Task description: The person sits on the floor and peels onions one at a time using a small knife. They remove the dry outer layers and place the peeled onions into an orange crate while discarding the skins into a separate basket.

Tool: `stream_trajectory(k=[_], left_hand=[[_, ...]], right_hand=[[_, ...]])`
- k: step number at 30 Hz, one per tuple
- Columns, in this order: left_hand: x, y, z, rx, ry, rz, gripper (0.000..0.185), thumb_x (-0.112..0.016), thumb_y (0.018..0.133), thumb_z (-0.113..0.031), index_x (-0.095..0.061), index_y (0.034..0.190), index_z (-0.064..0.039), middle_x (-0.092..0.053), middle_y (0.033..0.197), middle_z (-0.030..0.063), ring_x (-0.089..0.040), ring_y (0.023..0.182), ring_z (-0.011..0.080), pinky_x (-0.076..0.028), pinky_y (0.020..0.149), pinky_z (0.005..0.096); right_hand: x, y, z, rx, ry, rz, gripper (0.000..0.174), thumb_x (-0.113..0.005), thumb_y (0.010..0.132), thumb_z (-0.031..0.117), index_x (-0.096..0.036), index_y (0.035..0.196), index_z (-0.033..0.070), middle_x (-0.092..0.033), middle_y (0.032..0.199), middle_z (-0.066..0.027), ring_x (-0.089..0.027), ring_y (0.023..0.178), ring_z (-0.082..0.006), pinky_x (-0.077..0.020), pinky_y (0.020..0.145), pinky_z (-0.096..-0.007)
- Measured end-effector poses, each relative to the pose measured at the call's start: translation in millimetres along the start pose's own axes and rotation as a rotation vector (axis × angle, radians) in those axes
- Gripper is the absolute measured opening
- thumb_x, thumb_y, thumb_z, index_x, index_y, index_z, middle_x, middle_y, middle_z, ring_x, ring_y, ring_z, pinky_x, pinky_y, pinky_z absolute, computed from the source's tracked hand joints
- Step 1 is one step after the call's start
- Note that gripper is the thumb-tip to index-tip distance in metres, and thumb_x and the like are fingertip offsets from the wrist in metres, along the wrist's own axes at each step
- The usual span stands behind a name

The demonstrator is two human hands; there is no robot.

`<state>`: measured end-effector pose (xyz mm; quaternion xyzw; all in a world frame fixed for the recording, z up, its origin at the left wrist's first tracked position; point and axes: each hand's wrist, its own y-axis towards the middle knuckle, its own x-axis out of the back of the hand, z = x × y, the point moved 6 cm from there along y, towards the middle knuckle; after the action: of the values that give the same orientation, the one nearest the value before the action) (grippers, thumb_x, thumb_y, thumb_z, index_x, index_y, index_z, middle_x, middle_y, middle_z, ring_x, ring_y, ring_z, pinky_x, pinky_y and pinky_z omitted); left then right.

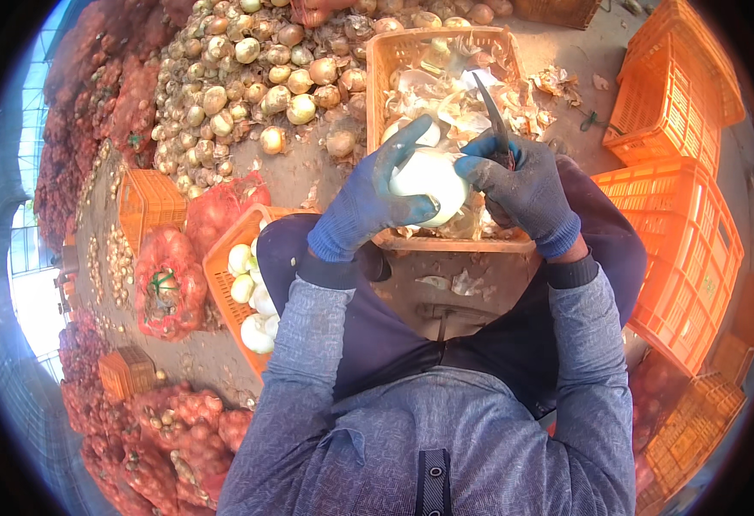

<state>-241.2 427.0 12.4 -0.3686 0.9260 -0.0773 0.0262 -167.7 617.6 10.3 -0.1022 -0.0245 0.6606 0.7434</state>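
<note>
In my gloved left hand sits a peeled white onion, its fingers curled around the near and far sides. My gloved right hand grips a knife, whose dark curved blade points up and away from me. The thumb of that hand is against the onion's right side. Both hands are above an orange plastic crate that holds loose onion skins. Another pale onion lies in the crate, partly hidden behind my left hand.
By my left leg, an orange crate holds peeled onions. Unpeeled onions are heaped on the floor ahead. Red mesh sacks of onions stand at the left. More orange crates are at the right.
</note>
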Motion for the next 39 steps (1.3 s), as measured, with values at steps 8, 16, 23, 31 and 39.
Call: stream_trajectory(k=[8,16,23,31,39], left_hand=[[6,5,-5,-0.057,-0.624,-0.103,0.098,-0.082,0.084,-0.023,-0.033,0.168,-0.006,-0.040,0.167,0.0163,-0.047,0.149,0.0297,-0.046,0.122,0.0449],[-2,19,29,-0.019,-0.589,-0.166,0.087,-0.079,0.093,-0.046,-0.043,0.159,-0.003,-0.055,0.154,0.0173,-0.057,0.140,0.0339,-0.047,0.120,0.0509],[-13,20,25,-0.089,-1.063,-0.012,0.089,-0.071,0.096,-0.050,-0.036,0.164,-0.004,-0.046,0.163,0.0204,-0.048,0.149,0.0409,-0.047,0.117,0.0625],[-11,10,7,-0.083,-0.666,-0.062,0.090,-0.082,0.092,-0.042,-0.039,0.164,-0.008,-0.053,0.155,0.0160,-0.055,0.143,0.0316,-0.051,0.117,0.0496],[-13,13,16,-0.111,-0.679,-0.005,0.108,-0.086,0.084,-0.059,-0.039,0.160,0.002,-0.054,0.153,0.0166,-0.055,0.143,0.0302,-0.047,0.121,0.0462]], right_hand=[[-17,-18,31,0.454,-0.271,-0.237,0.015,-0.080,0.092,0.012,-0.071,0.101,0.003,-0.059,0.078,-0.0008,-0.056,0.069,-0.0098,-0.0470,0.062,-0.0310],[-14,-15,6,0.057,0.409,-0.009,0.014,-0.072,0.098,0.015,-0.069,0.106,0.004,-0.069,0.094,-0.0055,-0.065,0.079,-0.0146,-0.0551,0.073,-0.0318],[-13,3,-12,0.013,1.150,0.067,0.034,-0.068,0.105,0.028,-0.063,0.124,0.001,-0.071,0.111,-0.0113,-0.064,0.080,-0.0178,-0.0566,0.073,-0.0349],[-13,-22,32,0.074,0.349,0.054,0.024,-0.074,0.094,0.019,-0.069,0.107,-0.001,-0.069,0.097,-0.0075,-0.067,0.076,-0.0169,-0.0567,0.068,-0.0335],[-29,-16,18,0.026,0.941,0.267,0.037,-0.067,0.101,0.035,-0.066,0.111,-0.001,-0.065,0.078,-0.0061,-0.060,0.064,-0.0145,-0.0521,0.062,-0.0323]])
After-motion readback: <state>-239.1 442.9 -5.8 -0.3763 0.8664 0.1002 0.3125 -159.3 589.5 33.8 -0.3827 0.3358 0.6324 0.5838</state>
